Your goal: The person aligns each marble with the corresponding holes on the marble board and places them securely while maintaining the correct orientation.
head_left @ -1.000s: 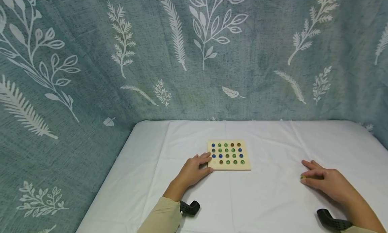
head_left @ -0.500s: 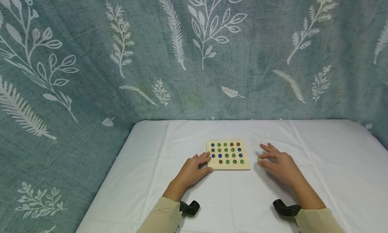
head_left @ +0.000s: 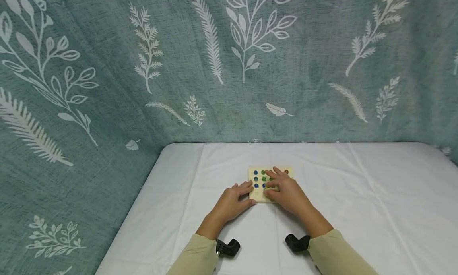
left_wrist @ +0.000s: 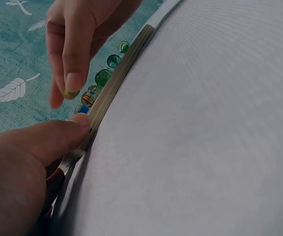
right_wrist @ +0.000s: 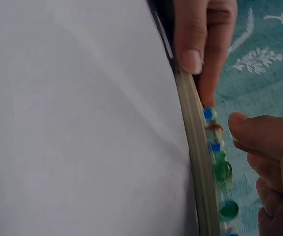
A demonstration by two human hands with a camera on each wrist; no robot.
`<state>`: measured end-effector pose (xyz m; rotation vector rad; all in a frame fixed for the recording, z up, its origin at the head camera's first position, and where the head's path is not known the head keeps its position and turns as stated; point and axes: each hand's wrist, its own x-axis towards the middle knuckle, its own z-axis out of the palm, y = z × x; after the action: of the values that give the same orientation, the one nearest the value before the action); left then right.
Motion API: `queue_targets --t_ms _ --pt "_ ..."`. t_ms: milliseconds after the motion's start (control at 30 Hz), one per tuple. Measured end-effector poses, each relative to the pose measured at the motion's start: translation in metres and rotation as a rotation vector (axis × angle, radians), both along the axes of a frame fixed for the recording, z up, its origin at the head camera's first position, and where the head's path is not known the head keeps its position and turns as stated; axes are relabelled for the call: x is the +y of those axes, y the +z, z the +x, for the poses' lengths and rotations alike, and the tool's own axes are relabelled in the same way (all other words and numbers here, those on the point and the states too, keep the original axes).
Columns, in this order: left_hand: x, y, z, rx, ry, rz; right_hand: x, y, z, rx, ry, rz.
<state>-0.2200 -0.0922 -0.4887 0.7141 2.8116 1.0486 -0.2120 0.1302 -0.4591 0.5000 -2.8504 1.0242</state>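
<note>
A pale wooden board point(head_left: 260, 198) with rows of coloured glass marbles point(head_left: 255, 179) lies on the white cloth. My left hand point(head_left: 229, 205) grips the board's front left corner, thumb on the front edge and fingers at the left side. Over the board, my right hand point(head_left: 288, 193) pinches a yellow-green marble point(left_wrist: 71, 93) between thumb and finger. The left wrist view shows that marble just above the front row, apart from the board. My right hand covers the board's right part in the head view. Blue, green and brown marbles point(right_wrist: 223, 170) stand up from the board.
A white cloth point(head_left: 343, 203) with fold lines covers the table. Behind it hangs a teal curtain point(head_left: 229, 120) with white leaf prints. A black wrist device point(head_left: 229, 248) sits at my left wrist, and another black device point(head_left: 297, 243) at my right.
My right hand has moved left across the cloth, carrying the marble, and is now over the board. My left hand has stayed at the board's corner.
</note>
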Motion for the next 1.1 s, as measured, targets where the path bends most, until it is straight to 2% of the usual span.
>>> queue_targets --t_ms 433,833,1100 --pt "0.000 -0.001 0.001 0.039 -0.030 -0.015 -0.022 -0.002 -0.003 0.068 0.100 0.103" --pt "0.000 0.001 0.000 0.045 -0.052 -0.015 -0.025 -0.001 -0.004 -0.007 0.049 0.118" --pt "0.003 0.002 -0.001 0.024 -0.042 -0.023 -0.017 0.004 -0.003 0.035 0.083 0.098"
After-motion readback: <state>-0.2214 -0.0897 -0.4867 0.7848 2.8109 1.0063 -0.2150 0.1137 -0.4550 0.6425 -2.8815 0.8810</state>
